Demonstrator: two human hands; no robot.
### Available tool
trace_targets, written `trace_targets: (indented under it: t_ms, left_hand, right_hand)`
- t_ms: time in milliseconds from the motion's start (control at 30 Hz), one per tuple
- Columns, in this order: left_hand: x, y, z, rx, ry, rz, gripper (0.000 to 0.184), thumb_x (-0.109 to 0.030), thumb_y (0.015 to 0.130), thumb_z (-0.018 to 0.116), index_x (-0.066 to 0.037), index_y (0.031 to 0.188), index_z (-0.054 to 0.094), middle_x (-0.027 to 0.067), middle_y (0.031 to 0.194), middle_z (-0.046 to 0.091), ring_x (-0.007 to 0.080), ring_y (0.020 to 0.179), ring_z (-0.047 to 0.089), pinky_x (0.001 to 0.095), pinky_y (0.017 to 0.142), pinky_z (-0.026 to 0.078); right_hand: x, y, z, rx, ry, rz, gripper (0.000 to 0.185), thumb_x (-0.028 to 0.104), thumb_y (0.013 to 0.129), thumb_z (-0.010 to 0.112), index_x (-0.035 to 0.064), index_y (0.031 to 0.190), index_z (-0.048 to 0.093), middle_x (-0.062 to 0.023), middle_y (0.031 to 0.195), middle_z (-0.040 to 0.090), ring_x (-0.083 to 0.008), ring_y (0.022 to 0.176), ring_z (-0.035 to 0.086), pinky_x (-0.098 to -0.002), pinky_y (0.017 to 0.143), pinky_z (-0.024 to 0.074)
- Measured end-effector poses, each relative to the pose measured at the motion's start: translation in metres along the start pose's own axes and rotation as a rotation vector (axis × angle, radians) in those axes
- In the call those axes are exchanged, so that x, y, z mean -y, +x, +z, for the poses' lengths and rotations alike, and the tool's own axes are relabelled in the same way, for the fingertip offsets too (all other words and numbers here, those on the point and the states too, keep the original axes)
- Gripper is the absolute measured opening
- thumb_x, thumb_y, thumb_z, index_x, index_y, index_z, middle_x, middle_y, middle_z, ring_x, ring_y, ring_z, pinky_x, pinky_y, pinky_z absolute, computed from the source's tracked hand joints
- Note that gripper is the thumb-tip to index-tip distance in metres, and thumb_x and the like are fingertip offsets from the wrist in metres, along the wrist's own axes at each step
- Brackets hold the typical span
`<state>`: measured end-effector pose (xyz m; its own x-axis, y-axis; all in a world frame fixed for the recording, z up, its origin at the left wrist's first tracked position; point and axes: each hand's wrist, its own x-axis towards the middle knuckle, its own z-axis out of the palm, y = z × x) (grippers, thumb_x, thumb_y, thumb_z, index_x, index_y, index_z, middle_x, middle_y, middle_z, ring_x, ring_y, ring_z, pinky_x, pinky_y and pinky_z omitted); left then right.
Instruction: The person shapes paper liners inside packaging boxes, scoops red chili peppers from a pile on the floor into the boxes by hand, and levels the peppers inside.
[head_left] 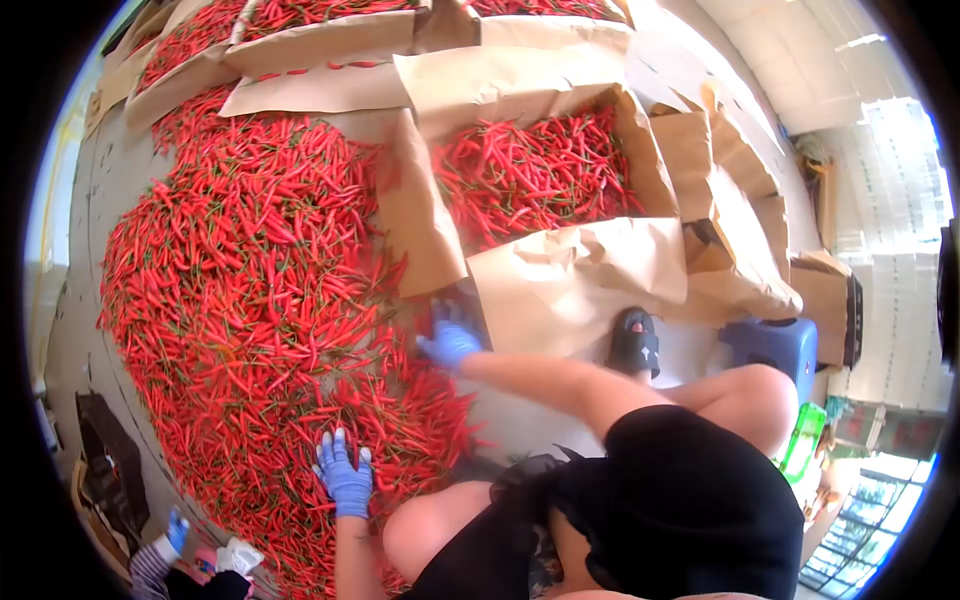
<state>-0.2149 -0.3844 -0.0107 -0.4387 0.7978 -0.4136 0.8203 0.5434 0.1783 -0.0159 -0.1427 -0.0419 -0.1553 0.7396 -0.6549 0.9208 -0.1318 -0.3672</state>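
Note:
My left hand (343,476), in a blue glove with pale fingertips, lies on the lower part of a large heap of red chillies (270,240), fingers spread. Farther right, my right hand (450,337), also gloved in blue, is slightly blurred at the heap's right edge. Its fingers are apart, and nothing shows in them. Just above it is the lower left corner of a paper-lined box (580,285) filled with red chillies (540,170). Loose chillies lie between my two hands.
More paper-lined boxes (320,88) of chillies stand along the top. Opened brown paper (735,210), a blue stool (775,350) and a green object (803,442) are at right. Another person's gloved hand (177,530) shows at lower left. A sandaled foot (634,342) is beside the box.

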Motion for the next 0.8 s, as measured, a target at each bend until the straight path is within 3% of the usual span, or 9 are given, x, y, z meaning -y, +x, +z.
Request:
trace_targets:
  t_ms: [33,67,100,167,300,333,500,633,800]
  left_hand:
    - [0.004,0.004,0.011,-0.118,-0.069,-0.016,0.057,-0.032,0.078,0.062,-0.01,0.129,0.045,0.0147,0.137,0.038,0.0347,0.129,0.032,0.0509,0.108,0.017]
    - [-0.01,0.008,0.006,-0.359,-0.101,0.103,0.043,-0.027,0.082,0.059,-0.009,0.121,0.05,0.0157,0.13,0.044,0.0359,0.124,0.037,0.0509,0.105,0.024]
    - [-0.024,0.015,0.0,-0.355,-0.108,0.104,0.043,-0.027,0.082,0.059,-0.009,0.121,0.05,0.0157,0.13,0.044,0.0359,0.124,0.037,0.0509,0.105,0.024]
    - [-0.054,0.027,-0.019,-0.692,-0.221,0.538,0.03,-0.02,0.083,0.057,-0.008,0.11,0.056,0.0144,0.12,0.051,0.035,0.116,0.045,0.0473,0.102,0.03]
    - [-0.128,0.028,-0.079,-0.752,-0.158,0.977,0.015,-0.017,0.084,0.053,-0.01,0.096,0.059,0.0098,0.104,0.054,0.0293,0.097,0.053,0.0452,0.089,0.042]
    - [-0.137,0.035,-0.08,-0.663,-0.22,1.017,0.015,-0.017,0.083,0.055,-0.01,0.096,0.059,0.01,0.103,0.054,0.0297,0.096,0.053,0.0447,0.088,0.043]
    - [-0.17,0.087,-0.075,-0.393,-0.33,1.127,0.02,-0.009,0.075,0.061,-0.009,0.094,0.062,0.0102,0.098,0.059,0.029,0.089,0.056,0.0405,0.081,0.046]
    - [-0.23,0.114,-0.096,-0.383,-0.354,1.227,0.019,-0.008,0.074,0.061,-0.008,0.093,0.063,0.0088,0.093,0.061,0.0272,0.084,0.058,0.0393,0.078,0.047]
    - [-0.246,0.122,-0.104,-0.362,-0.338,1.184,0.02,-0.008,0.073,0.061,-0.009,0.092,0.064,0.008,0.092,0.062,0.0259,0.083,0.059,0.0384,0.076,0.047]
  right_hand:
    - [0.007,0.02,0.05,-0.213,0.031,0.029,0.078,0.044,0.08,0.055,0.0119,0.142,0.02,-0.0218,0.143,0.026,-0.0388,0.128,0.031,-0.0486,0.104,0.0287]
    - [0.035,0.007,0.048,-0.101,0.277,0.061,0.072,0.041,0.08,0.055,0.0132,0.14,0.025,-0.0201,0.141,0.03,-0.0386,0.126,0.035,-0.0457,0.104,0.0302]
    - [0.052,0.007,0.085,-0.181,0.181,-0.163,0.071,0.039,0.079,0.057,0.0115,0.138,0.028,-0.018,0.139,0.034,-0.0385,0.123,0.038,-0.0413,0.103,0.0322]
    - [0.084,0.002,0.114,0.518,0.51,-0.692,0.058,0.027,0.081,0.057,0.0051,0.132,0.041,-0.0171,0.124,0.052,-0.0242,0.113,0.05,-0.0382,0.096,0.0382]
    - [0.121,-0.045,-0.028,0.763,0.191,-0.808,0.044,0.021,0.08,0.056,0.0203,0.124,0.054,-0.008,0.094,0.067,-0.0205,0.087,0.064,-0.0353,0.08,0.0482]
    - [0.115,-0.045,-0.063,0.441,-0.134,-0.885,0.042,0.021,0.078,0.057,0.0236,0.12,0.057,-0.0102,0.096,0.067,-0.0243,0.089,0.063,-0.0366,0.079,0.0489]
    - [-0.029,0.044,-0.234,0.087,0.08,-0.602,0.027,0.02,0.075,0.062,0.0133,0.1,0.069,-0.007,0.088,0.069,-0.0133,0.075,0.064,-0.0285,0.072,0.0512]
    - [-0.165,0.103,-0.347,-0.449,-0.365,-0.14,0.019,0.017,0.077,0.059,0.0122,0.092,0.07,-0.0105,0.091,0.067,-0.0234,0.083,0.064,-0.0325,0.079,0.0493]
    - [-0.246,0.137,-0.362,-0.324,-0.41,0.067,0.028,0.021,0.077,0.063,0.0166,0.104,0.067,-0.01,0.104,0.064,-0.0271,0.097,0.061,-0.0339,0.088,0.0457]
